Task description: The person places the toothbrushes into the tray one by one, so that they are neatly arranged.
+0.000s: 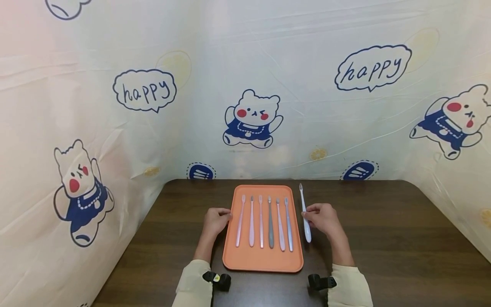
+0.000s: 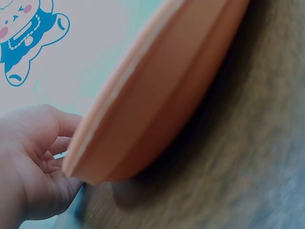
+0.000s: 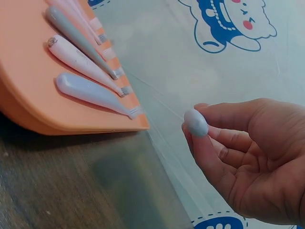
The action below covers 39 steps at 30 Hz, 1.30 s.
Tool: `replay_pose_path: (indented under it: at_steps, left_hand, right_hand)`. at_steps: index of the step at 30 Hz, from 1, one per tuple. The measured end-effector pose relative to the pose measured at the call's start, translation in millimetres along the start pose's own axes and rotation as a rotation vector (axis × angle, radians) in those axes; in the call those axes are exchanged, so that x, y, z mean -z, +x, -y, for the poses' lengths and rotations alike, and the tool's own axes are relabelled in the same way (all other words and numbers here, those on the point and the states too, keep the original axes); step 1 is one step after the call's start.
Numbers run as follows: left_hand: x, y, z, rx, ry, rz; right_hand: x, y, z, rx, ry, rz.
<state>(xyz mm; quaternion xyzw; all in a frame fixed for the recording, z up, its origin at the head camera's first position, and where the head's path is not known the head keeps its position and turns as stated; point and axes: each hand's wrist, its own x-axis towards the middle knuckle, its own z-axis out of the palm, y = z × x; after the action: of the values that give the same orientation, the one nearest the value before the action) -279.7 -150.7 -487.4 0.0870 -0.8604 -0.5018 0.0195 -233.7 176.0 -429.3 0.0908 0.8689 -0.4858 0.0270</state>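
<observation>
An orange tray (image 1: pixel 249 261) lies on the table and bears several toothbrushes side by side, bristle ends away from me: pink ones (image 1: pixel 261 228), a grey one (image 1: pixel 270 230) and a light blue one (image 1: pixel 289 230) at the right. My left hand (image 1: pixel 216 220) grips the tray's left edge; in the left wrist view its fingers (image 2: pixel 69 125) reach behind the rim. Just right of the tray, my right hand (image 1: pixel 323 216) pinches a pale blue toothbrush (image 1: pixel 307 232) between thumb and fingers. In the right wrist view this toothbrush (image 3: pixel 196 122) shows only its rounded handle end.
The dark wooden table (image 1: pixel 399 238) extends to both sides of the tray. Behind it and along the sides hangs a pale curtain (image 1: pixel 299 123) printed with bears and the word "happy". Each sleeve carries a black wrist camera (image 1: pixel 222 282) close to the tray's near corners.
</observation>
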Motion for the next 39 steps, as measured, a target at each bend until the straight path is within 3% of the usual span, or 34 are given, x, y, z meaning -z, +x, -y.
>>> replay_pose_path:
  at_steps: [39]
  left_hand:
    - [0.6, -1.8, -1.0, 0.01, -0.011, 0.01]
  right_hand:
    - [-23.7, 7.1, 1.1, -0.013, -0.036, 0.031]
